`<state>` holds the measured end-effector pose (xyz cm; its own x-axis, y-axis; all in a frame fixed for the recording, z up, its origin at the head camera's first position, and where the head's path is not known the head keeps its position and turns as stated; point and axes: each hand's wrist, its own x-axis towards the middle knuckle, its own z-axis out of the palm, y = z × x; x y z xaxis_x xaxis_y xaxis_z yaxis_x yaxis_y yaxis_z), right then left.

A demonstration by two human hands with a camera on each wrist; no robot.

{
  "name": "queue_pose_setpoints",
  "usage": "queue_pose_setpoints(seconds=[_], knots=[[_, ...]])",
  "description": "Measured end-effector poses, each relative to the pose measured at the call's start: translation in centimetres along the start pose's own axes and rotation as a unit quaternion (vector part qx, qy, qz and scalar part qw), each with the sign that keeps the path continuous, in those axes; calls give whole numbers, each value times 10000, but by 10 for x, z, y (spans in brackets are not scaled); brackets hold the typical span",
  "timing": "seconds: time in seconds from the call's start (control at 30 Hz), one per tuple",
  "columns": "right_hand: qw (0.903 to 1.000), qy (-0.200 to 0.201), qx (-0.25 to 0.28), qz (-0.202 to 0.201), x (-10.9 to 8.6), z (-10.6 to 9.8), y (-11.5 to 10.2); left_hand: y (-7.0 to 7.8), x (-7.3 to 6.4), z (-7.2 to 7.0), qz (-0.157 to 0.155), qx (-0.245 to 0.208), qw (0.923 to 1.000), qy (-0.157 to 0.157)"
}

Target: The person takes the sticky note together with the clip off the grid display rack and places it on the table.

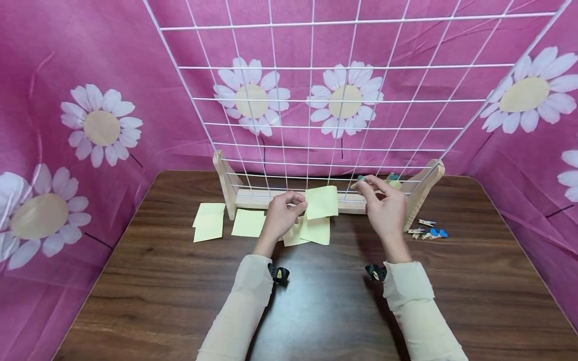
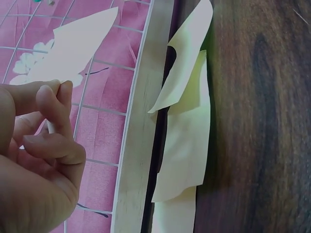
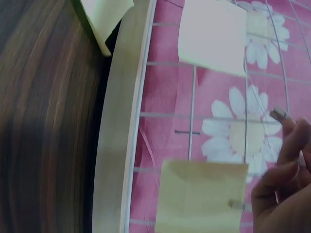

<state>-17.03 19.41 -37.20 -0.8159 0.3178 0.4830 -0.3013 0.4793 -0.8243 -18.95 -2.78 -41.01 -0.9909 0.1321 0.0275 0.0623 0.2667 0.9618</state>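
My left hand (image 1: 283, 213) pinches a yellow sticky note (image 1: 321, 202) by its left edge, in front of the lower part of a white wire grid (image 1: 311, 101). In the left wrist view the same note (image 2: 80, 46) stands out from the fingertips. To the right, my right hand (image 1: 385, 208) pinches a small wooden clothespin (image 1: 354, 184) with a green ornament; its tip (image 3: 278, 115) shows in the right wrist view. Another sticky note (image 3: 201, 196) hangs on the grid near that hand, mostly hidden by it in the head view, with a green clip (image 1: 393, 176) at its top.
Several yellow notes lie on the brown table (image 1: 325, 311), such as a flat one (image 1: 248, 223) left of my hand. Small clothespins (image 1: 437, 233), some blue-topped, lie beside the right wooden foot (image 1: 424, 193). The left foot (image 1: 226, 183) and a wooden bar support the grid.
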Motion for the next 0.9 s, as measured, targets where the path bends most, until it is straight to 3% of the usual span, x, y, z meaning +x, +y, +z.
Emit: queue_pose_setpoints(seconds=[0.17,0.43,0.7,0.9], knots=[[9992,-317,128,219,-1,-14,3,-1,0,-1,46,18,10000,57],[9955,-260,-21,909,-15,-53,-9,-6,-1,-2,-65,236,9997,73],[9849,34,-43,1730,-14,-77,15,-12,-4,-2,-207,303,9991,-225],[9757,353,-28,2160,-17,-95,43,-15,-6,-2,-270,359,9987,-245]])
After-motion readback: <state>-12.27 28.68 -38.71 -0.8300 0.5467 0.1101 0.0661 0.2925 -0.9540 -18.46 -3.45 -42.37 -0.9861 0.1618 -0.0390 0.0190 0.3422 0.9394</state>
